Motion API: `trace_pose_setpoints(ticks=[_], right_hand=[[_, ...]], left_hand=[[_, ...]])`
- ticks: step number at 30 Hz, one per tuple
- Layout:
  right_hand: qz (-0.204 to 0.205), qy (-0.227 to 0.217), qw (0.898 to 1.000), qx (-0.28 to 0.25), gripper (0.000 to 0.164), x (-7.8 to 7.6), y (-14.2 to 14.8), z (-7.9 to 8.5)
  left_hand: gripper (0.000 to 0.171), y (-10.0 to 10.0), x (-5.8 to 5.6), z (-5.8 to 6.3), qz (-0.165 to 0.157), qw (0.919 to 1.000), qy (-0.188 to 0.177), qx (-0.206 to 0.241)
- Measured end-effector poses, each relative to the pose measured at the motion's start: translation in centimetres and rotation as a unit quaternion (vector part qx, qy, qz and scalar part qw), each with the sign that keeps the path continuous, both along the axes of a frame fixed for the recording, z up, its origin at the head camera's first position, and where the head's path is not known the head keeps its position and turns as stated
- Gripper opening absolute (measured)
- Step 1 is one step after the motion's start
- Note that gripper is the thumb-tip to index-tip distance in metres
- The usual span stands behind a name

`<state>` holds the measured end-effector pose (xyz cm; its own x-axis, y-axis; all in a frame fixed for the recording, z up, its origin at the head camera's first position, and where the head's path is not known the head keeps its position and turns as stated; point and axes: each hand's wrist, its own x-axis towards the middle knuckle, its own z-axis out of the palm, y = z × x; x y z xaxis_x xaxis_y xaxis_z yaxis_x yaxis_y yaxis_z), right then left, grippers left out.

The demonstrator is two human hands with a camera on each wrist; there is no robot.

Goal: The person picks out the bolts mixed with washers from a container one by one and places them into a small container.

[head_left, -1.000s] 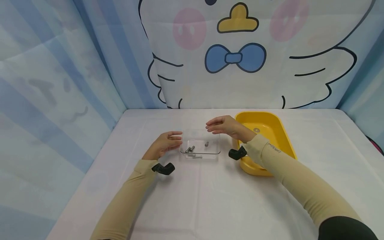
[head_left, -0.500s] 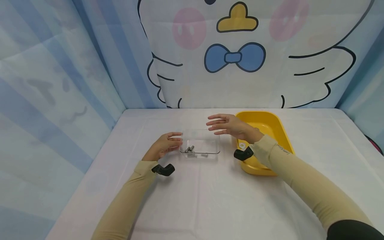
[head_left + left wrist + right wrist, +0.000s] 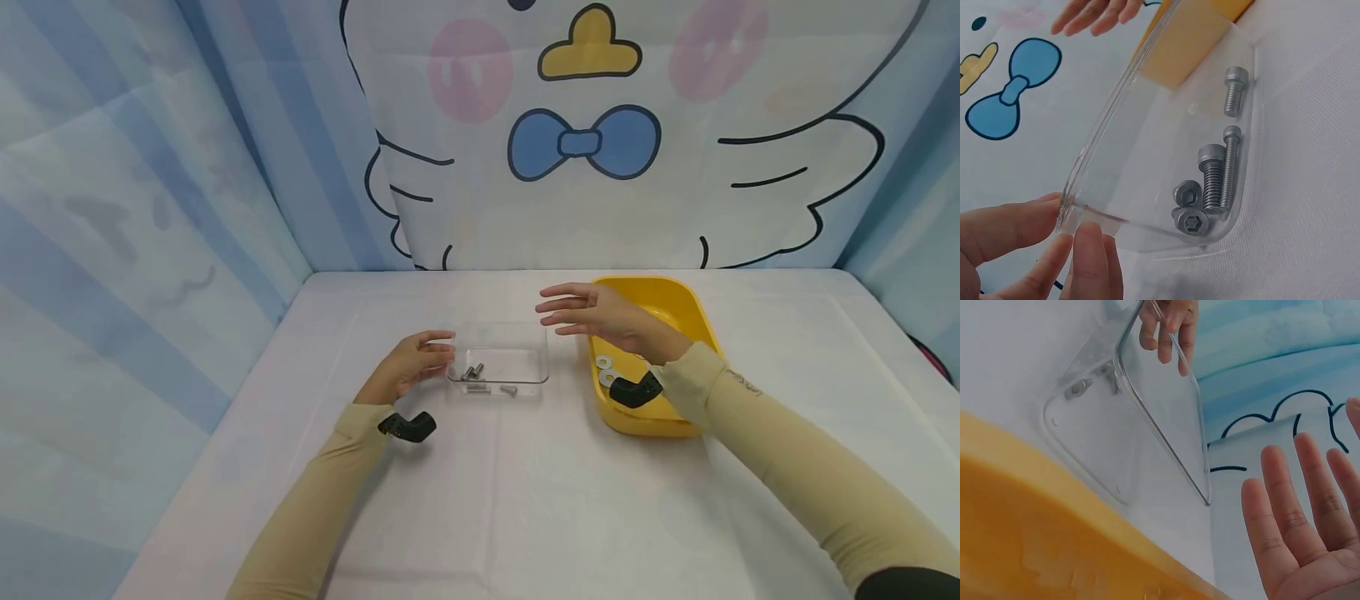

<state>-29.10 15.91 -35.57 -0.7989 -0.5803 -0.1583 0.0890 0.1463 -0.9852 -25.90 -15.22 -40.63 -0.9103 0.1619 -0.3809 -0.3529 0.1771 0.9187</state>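
Note:
A clear plastic box [image 3: 498,350] stands on the table, holding several metal socket-head bolts [image 3: 1212,175]. One shorter bolt [image 3: 1235,90] lies apart from the group. At the box's left side, my left hand [image 3: 418,358] touches the rim with extended fingers; in the left wrist view, its fingertips [image 3: 1088,250] meet a rim corner. My right hand [image 3: 603,317] is raised between the box and a yellow tray [image 3: 652,429], its fingers spread. The right wrist view shows those fingers [image 3: 1291,512] holding nothing.
White washers [image 3: 603,362] lie inside the yellow tray's left part, partly covered by the black wrist camera [image 3: 636,390]. A white cloth covers the table [image 3: 480,500]. A printed curtain [image 3: 480,208] hangs behind it.
My right hand has drawn back to the right from the box toward the yellow tray, its fingers spreading. A bolt has dropped to the box floor. The left hand stays put.

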Motion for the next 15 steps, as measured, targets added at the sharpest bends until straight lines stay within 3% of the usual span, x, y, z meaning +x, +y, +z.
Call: trace_pose_setpoints(ticks=[9, 15], right_hand=[[-0.018, -0.004, 1.0, -0.017, 0.052, 0.7, 2.5, 0.7], [-0.04, 0.004, 0.999, 0.017, 0.051, 0.9, 4.0, 1.0]], left_hand=[[0.05, 0.2, 0.0, 0.0, 0.022, 0.9996, -0.013, 0.005], [0.049, 0.4, 0.1, 0.2, 0.031, 0.9994, -0.017, -0.002]])
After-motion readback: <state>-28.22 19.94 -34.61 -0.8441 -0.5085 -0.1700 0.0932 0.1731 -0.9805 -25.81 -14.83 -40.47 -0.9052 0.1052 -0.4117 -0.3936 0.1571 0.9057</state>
